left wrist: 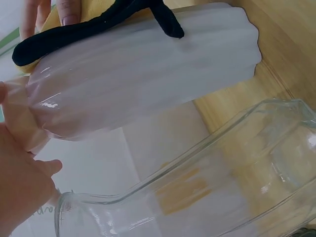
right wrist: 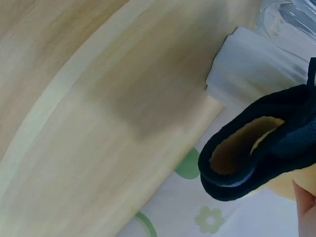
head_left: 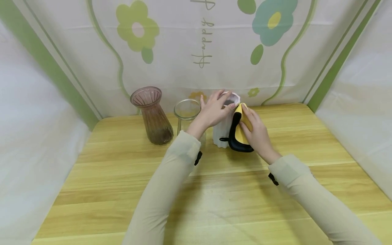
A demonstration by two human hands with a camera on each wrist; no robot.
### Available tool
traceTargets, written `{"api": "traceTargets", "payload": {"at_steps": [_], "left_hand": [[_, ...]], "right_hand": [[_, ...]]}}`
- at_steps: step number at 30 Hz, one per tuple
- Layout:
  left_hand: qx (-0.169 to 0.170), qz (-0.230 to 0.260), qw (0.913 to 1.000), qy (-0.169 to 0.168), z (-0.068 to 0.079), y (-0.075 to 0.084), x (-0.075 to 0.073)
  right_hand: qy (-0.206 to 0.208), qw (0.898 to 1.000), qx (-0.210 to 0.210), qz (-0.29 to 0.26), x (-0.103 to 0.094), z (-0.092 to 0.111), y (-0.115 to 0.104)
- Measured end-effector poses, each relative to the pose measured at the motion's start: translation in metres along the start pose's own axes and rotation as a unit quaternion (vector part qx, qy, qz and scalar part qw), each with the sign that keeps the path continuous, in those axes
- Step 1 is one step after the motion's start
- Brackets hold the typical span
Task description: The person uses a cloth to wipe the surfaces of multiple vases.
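A white fluted vase (head_left: 221, 131) stands upright on the table. My left hand (head_left: 211, 112) holds it at the top, thumb and fingers around its rim. My right hand (head_left: 257, 132) grips a yellow cloth mitt (head_left: 242, 132) with black trim and a small black loop. The mitt lies along the vase's right side, its tip at the rim. In the right wrist view the mitt's black-edged opening (right wrist: 242, 148) gapes, with yellow lining inside. The left wrist view shows the vase's side (left wrist: 143, 79) with the black trim (left wrist: 74, 42) along it.
Just left of the white vase stands a clear glass vase (head_left: 186, 112), partly behind my left forearm. Farther left is a ribbed purple-brown glass vase (head_left: 156, 119). A printed cloth (head_left: 177, 44) with flowers hangs at the back of the wooden table (head_left: 116, 190).
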State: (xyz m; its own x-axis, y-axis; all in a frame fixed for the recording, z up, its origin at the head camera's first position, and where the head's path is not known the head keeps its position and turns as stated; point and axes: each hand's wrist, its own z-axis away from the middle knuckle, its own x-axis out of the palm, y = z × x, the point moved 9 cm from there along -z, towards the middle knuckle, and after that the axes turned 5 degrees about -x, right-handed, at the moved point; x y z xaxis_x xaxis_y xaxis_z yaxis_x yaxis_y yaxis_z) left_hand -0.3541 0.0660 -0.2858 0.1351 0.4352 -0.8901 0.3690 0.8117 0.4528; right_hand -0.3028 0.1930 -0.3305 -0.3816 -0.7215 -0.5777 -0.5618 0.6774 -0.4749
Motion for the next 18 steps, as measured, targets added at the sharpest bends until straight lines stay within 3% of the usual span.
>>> {"api": "traceTargets", "payload": {"at_steps": [9, 15, 18], "left_hand": [[-0.016, 0.004, 0.9997, 0.018, -0.001, -0.002, 0.0], [-0.027, -0.012, 0.9993, 0.023, 0.0, -0.003, 0.0], [-0.028, -0.025, 0.999, 0.024, 0.0, -0.002, 0.001]], "right_hand": [[-0.027, 1.0, 0.011, -0.002, 0.009, 0.007, 0.006], [-0.088, 0.994, 0.055, 0.031, 0.025, 0.023, 0.027], [-0.113, 0.991, 0.058, 0.048, 0.033, 0.03, 0.034]]}}
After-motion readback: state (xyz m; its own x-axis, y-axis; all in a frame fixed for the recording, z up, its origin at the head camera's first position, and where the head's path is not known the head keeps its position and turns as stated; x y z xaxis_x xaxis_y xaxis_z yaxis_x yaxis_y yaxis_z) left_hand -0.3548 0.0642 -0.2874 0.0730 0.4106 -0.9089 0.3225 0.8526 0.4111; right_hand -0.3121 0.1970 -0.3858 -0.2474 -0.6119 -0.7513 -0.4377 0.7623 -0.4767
